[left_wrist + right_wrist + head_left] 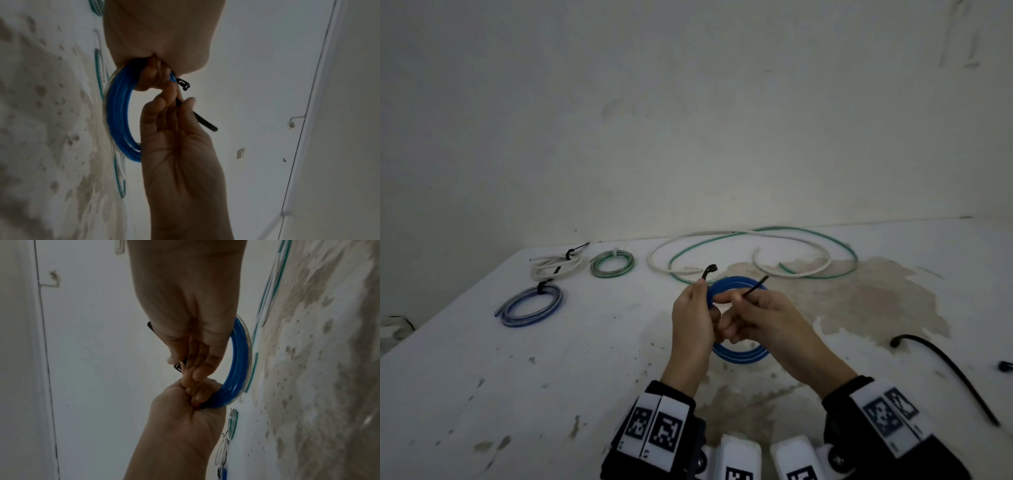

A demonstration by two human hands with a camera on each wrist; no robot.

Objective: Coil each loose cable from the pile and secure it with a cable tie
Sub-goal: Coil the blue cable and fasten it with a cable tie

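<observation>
A blue coiled cable [743, 356] is held above the stained white table [551, 377]. My left hand [703, 308] grips the coil's left side together with the head end of a black cable tie [710, 270]. My right hand [736, 299] pinches the tie's tail, which sticks up to the right. In the left wrist view the left hand [160, 32] is fisted on the blue coil [119, 113], with the tie head [183, 83] beside it. In the right wrist view the right hand's fingers [197, 366] meet the left hand [185, 426] at the coil [238, 356].
Three tied coils lie at the back left: white [556, 265], green [612, 263] and blue-clear [530, 306]. Loose white and green cables [756, 253] sprawl along the back wall. A long black strip [945, 366] lies at the right edge.
</observation>
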